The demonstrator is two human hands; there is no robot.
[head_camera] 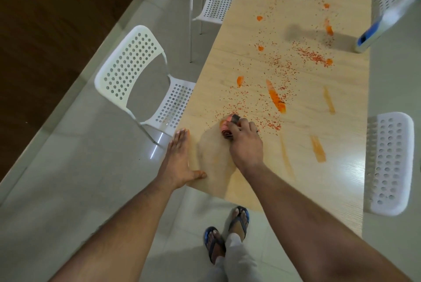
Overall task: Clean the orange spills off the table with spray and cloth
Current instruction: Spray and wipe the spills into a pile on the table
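Right hand [245, 142] grips a bunched, orange-stained cloth [229, 125] on the table [330, 190].

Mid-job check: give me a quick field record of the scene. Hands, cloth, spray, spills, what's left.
left hand: flat, fingers straight, resting on the table edge
right hand: grips the bunched cloth, pressing it on the table
cloth: orange-stained
spray bottle: blurred, at the far right side of the table
orange spills: smears and specks over most of the table beyond the cloth
remaining: most spills not yet wiped
chairs: white, perforated, on both sides
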